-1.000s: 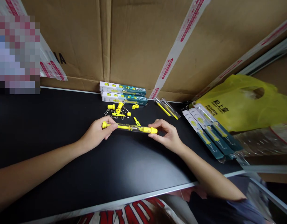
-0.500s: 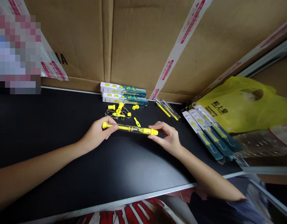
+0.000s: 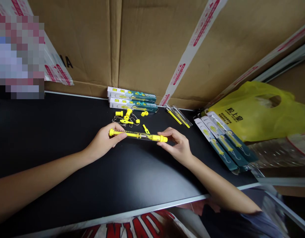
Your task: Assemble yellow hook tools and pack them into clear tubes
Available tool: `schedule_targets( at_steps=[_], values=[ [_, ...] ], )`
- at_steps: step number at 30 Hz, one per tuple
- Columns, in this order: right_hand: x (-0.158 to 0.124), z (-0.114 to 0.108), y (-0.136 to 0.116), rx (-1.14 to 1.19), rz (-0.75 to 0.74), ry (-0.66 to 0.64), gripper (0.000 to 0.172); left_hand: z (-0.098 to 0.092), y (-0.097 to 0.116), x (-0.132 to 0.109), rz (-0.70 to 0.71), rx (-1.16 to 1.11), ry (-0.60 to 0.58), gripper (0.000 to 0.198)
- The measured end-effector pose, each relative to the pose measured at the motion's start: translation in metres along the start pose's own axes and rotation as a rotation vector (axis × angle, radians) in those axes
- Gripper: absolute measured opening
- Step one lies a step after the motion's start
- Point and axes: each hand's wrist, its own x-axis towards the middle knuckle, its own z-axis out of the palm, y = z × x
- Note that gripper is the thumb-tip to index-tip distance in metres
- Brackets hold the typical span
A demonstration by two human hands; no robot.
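A clear tube spring scale (image 3: 131, 134) with yellow ends is held level above the black table. My left hand (image 3: 104, 138) wraps its fingers and thumb round the left part of the tube. At the other end, my right hand (image 3: 176, 142) pinches the yellow cap (image 3: 162, 138) between thumb and fingers. Inside the tube a yellow rod and a metal spring show. Just beyond lie loose yellow caps (image 3: 119, 113), wire hooks (image 3: 116, 120), small yellow rings (image 3: 144, 113) and a flat yellow piece (image 3: 145, 128).
Two spring scale boxes (image 3: 132, 105) stand against the cardboard wall (image 3: 147, 43). Clear tubes with yellow rods (image 3: 178, 115) lie right of them. Several more boxes (image 3: 220, 142) lie at the right, by a yellow plastic bag (image 3: 256, 112). The table's pale edge (image 3: 152, 211) runs in front.
Both hands keep hold of the spring scale. My right fingers and the yellow cap have shifted very slightly; the loose parts lie as before.
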Motion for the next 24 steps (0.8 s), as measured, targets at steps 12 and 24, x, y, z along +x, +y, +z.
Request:
schedule_targets(
  at_steps=[12,24],
  values=[
    [-0.010,0.006,0.007,0.069,0.131,-0.052,0.026,0.000,-0.001,0.000,-0.013,0.014,0.018,0.018],
    [0.004,-0.001,0.000,-0.178,-0.152,0.060,0.021,0.000,-0.004,0.002,0.004,-0.033,-0.008,0.019]
  ],
)
